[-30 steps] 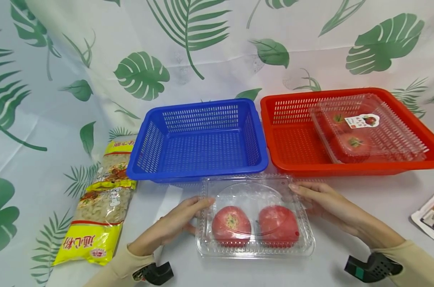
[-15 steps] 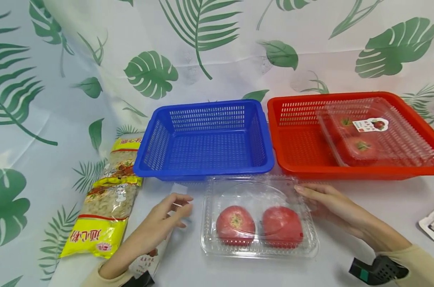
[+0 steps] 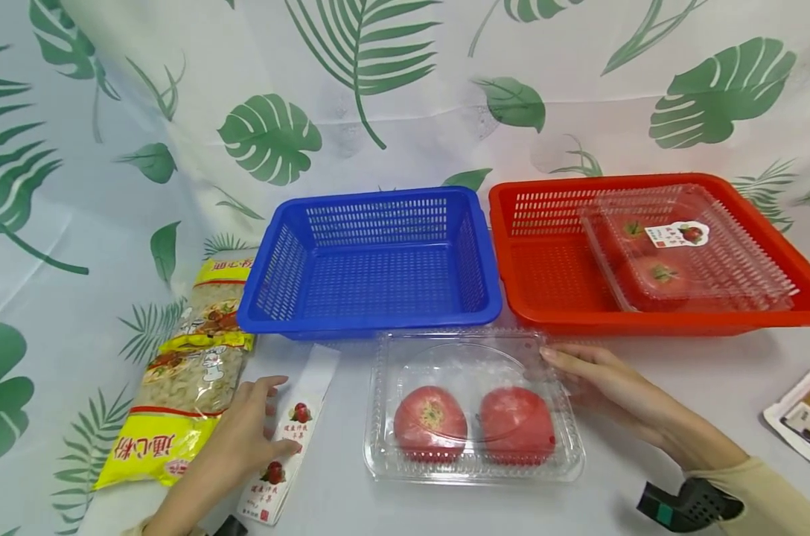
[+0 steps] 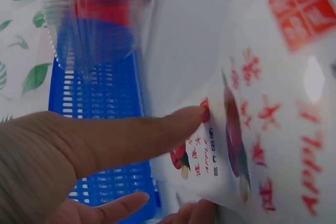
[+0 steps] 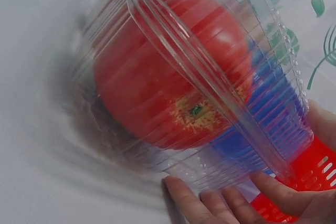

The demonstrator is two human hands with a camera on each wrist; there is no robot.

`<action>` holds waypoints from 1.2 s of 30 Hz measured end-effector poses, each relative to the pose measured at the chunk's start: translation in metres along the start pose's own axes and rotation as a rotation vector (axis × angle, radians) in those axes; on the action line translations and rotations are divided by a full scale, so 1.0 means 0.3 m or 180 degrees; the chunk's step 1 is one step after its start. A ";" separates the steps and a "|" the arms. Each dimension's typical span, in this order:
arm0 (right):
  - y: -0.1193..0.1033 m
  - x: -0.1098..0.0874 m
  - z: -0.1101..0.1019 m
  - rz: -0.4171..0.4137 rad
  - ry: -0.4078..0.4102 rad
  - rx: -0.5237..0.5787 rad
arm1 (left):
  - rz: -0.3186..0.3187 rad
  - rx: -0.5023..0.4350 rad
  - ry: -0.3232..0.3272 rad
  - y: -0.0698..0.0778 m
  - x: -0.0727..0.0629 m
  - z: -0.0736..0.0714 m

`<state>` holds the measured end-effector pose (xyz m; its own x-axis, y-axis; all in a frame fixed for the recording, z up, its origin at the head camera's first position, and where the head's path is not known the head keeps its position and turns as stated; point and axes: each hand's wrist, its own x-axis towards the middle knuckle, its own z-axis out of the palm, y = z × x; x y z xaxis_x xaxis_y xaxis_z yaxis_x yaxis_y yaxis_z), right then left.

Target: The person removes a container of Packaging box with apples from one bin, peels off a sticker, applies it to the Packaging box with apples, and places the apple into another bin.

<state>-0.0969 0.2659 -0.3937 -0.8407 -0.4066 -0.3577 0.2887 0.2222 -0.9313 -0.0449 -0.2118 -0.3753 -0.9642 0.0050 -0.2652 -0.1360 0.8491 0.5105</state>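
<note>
A clear plastic clamshell box point(image 3: 472, 476) with two red tomatoes point(image 3: 432, 420) lies lid down to the table in front of the baskets. My right hand point(image 3: 609, 383) holds its right far corner, thumb on top and fingers point(image 5: 184, 198) along the side. To the left lies a white strip of stickers point(image 3: 319, 376) printed with red fruit and red lettering. My left hand point(image 3: 240, 432) is over this strip, thumb point(image 4: 173, 124) across its face and the other fingers spread at its left edge. The lettering on the stickers point(image 4: 310, 156) includes "APPLE".
Behind the box stand a blue basket point(image 3: 368, 326) and a red basket point(image 3: 646, 320); the red one holds a labelled clear box of tomatoes point(image 3: 686, 260). Yellow pasta bags point(image 3: 170, 424) lie at the left. A flat package point(image 3: 803, 413) is at the right edge.
My left hand has let go of the box's left side and moved left and down to the sticker strip. My right hand has kept its place on the box.
</note>
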 end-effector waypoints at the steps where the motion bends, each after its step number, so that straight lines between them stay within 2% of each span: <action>1: -0.001 -0.001 0.000 0.0007 0.0016 -0.0029 | 0.0011 -0.0053 -0.0002 -0.004 0.004 0.003; 6: -0.002 -0.004 -0.007 0.0045 0.0005 -0.0066 | 0.0091 -0.0221 -0.0032 -0.013 0.023 0.010; 10: -0.001 0.002 -0.011 0.0015 -0.0072 -0.0084 | 0.0029 -0.0237 -0.0108 -0.016 0.032 0.005; 16: -0.013 0.011 -0.009 0.0033 -0.0045 -0.0170 | 0.0111 -0.0177 -0.0197 -0.022 0.039 -0.004; 25: -0.016 0.013 -0.004 0.0046 -0.0065 -0.0120 | 0.0188 -0.0195 -0.0477 -0.023 0.020 0.004; 28: -0.017 0.015 -0.001 0.0036 -0.0088 -0.0089 | 0.0255 -0.0337 -0.0596 -0.017 0.006 -0.019; 32: -0.024 0.009 0.007 -0.0001 -0.0091 -0.0133 | 0.0519 -0.0726 -0.0835 -0.002 -0.021 -0.084; 36: -0.038 -0.008 0.023 -0.0080 0.0005 -0.0328 | 0.0759 -0.1085 -0.1051 0.043 -0.048 -0.147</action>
<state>-0.0949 0.2581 -0.3827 -0.8479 -0.4117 -0.3341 0.2189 0.3021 -0.9278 -0.0429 -0.2243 -0.3287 -0.8618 0.3896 -0.3248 -0.0412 0.5844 0.8104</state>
